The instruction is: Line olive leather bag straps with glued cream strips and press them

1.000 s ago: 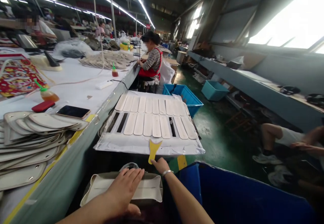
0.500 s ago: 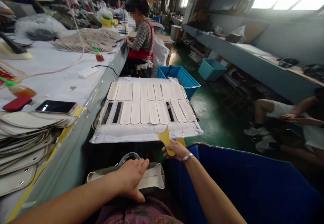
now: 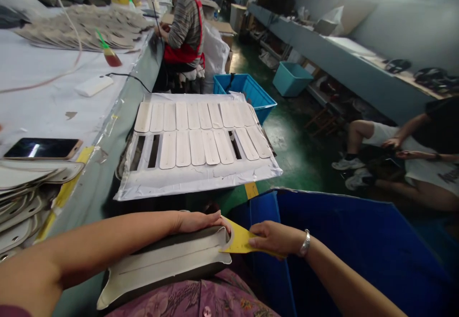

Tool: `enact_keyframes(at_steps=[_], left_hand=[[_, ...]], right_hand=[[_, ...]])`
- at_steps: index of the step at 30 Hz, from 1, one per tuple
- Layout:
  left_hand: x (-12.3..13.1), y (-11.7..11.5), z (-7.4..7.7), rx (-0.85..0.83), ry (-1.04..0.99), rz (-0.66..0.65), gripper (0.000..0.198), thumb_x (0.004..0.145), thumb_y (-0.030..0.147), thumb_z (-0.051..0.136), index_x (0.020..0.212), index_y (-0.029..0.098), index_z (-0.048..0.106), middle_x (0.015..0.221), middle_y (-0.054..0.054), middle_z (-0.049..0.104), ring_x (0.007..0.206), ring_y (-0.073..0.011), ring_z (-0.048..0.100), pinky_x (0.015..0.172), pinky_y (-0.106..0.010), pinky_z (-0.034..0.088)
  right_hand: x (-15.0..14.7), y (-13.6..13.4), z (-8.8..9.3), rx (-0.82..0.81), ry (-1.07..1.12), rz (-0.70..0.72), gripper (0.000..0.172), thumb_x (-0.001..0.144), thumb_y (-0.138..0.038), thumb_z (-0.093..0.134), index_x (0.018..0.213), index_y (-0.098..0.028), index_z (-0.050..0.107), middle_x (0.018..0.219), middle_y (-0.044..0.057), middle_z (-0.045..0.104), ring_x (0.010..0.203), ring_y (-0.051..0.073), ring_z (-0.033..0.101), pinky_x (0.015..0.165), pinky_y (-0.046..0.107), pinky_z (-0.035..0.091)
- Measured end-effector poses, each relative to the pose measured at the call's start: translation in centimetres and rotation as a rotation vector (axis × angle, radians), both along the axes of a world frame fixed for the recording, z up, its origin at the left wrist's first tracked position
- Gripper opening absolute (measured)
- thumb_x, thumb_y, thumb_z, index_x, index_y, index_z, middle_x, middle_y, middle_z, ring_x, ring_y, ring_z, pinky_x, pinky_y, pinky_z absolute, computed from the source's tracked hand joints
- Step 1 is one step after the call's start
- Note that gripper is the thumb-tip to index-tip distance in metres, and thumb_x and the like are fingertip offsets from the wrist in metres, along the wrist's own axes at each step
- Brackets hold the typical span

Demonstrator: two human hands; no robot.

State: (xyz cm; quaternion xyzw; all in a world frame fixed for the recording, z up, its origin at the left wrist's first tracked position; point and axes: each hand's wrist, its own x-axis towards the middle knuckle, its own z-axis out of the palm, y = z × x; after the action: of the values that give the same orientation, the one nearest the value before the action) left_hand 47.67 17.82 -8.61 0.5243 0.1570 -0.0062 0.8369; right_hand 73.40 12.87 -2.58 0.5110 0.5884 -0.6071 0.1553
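Observation:
A long dark grey-green bag piece with a cream inner panel [image 3: 168, 262] lies across my lap, tilted towards me. My left hand [image 3: 201, 221] lies along its far side and holds it near the right end, the fingertips partly hidden. My right hand [image 3: 274, 237] grips a flat yellow plastic scraper [image 3: 238, 237] with a curved notch at its tip. That notch meets the right end of the bag piece, close to my left fingertips.
Ahead, cream strips [image 3: 193, 116] lie in two rows on a white-covered board [image 3: 201, 180]. A blue bin [image 3: 340, 231] stands at my right. On the left table are a phone [image 3: 43, 148] and stacked panels [image 3: 21, 202]. A co-worker [image 3: 186, 30] sits beyond; another person [image 3: 423, 149] sits right.
The scraper in my right hand has come down from beside the board to the bag piece's right end. My left hand now lies along the far side, and more of the cream panel shows.

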Motion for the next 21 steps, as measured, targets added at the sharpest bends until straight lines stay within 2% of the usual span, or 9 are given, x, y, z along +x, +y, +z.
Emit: enact_keyframes(at_steps=[3, 5, 8, 10, 14, 18, 21], left_hand=[[-0.3, 0.0, -0.4, -0.130, 0.030, -0.025, 0.069, 0.088, 0.064, 0.008, 0.113, 0.029, 0.061, 0.108, 0.001, 0.063, 0.093, -0.0148, 0.059, 0.093, -0.028, 0.038], [-0.3, 0.1, -0.6, -0.245, 0.068, -0.018, 0.075, 0.086, 0.067, 0.006, 0.114, 0.025, 0.062, 0.105, -0.001, 0.065, 0.090, -0.0157, 0.060, 0.092, -0.029, 0.037], [0.0, 0.3, -1.2, -0.466, 0.149, 0.035, 0.093, 0.077, 0.078, 0.003, 0.108, 0.015, 0.064, 0.090, -0.006, 0.067, 0.080, -0.0189, 0.061, 0.085, -0.031, 0.042], [0.2, 0.3, -1.7, -0.586, 0.182, 0.077, 0.100, 0.074, 0.080, 0.000, 0.102, 0.010, 0.066, 0.080, -0.009, 0.066, 0.075, -0.0200, 0.060, 0.081, -0.032, 0.043], [0.4, 0.3, -2.4, -0.730, 0.132, 0.137, 0.087, 0.080, 0.075, 0.014, 0.098, 0.007, 0.065, 0.080, -0.009, 0.065, 0.075, -0.0191, 0.059, 0.081, -0.031, 0.042], [-0.1, 0.0, -3.1, -0.781, 0.038, 0.177, 0.066, 0.085, 0.064, 0.034, 0.106, 0.007, 0.061, 0.092, -0.010, 0.065, 0.085, -0.0181, 0.059, 0.088, -0.029, 0.039], [-0.6, -0.1, -3.3, -0.804, -0.035, 0.206, 0.052, 0.089, 0.050, 0.041, 0.113, 0.007, 0.058, 0.101, -0.011, 0.064, 0.096, -0.0182, 0.059, 0.095, -0.029, 0.035]], right_hand=[[-1.9, 1.5, 0.1, 0.258, -0.077, 0.182, 0.022, 0.082, -0.038, 0.052, 0.085, -0.017, 0.059, 0.068, 0.000, 0.059, 0.054, 0.009, 0.050, 0.047, 0.019, 0.032], [-3.5, 2.2, 0.0, 0.393, -0.140, 0.203, 0.019, 0.085, -0.031, 0.048, 0.092, -0.018, 0.061, 0.077, 0.002, 0.064, 0.063, 0.012, 0.055, 0.051, 0.020, 0.034], [-5.6, 2.4, -0.7, 0.555, -0.291, 0.154, 0.041, 0.093, -0.036, 0.030, 0.080, -0.017, 0.064, 0.077, 0.007, 0.066, 0.068, 0.016, 0.060, 0.056, 0.025, 0.035], [-6.6, 2.3, -1.4, 0.687, -0.397, 0.151, 0.051, 0.094, -0.042, 0.026, 0.071, -0.017, 0.063, 0.074, 0.008, 0.067, 0.069, 0.018, 0.061, 0.057, 0.027, 0.034], [-7.3, 2.3, -2.6, 0.901, -0.422, 0.183, 0.047, 0.094, -0.040, 0.030, 0.067, -0.018, 0.062, 0.071, 0.005, 0.066, 0.069, 0.016, 0.060, 0.061, 0.028, 0.031], [-7.2, 3.3, -3.5, 1.019, -0.331, 0.221, 0.043, 0.093, -0.038, 0.034, 0.065, -0.018, 0.060, 0.068, 0.003, 0.063, 0.066, 0.013, 0.057, 0.062, 0.028, 0.029], [-7.0, 3.9, -3.7, 1.065, -0.251, 0.281, 0.044, 0.093, -0.038, 0.035, 0.062, -0.018, 0.058, 0.064, 0.002, 0.062, 0.063, 0.012, 0.055, 0.062, 0.028, 0.027]])
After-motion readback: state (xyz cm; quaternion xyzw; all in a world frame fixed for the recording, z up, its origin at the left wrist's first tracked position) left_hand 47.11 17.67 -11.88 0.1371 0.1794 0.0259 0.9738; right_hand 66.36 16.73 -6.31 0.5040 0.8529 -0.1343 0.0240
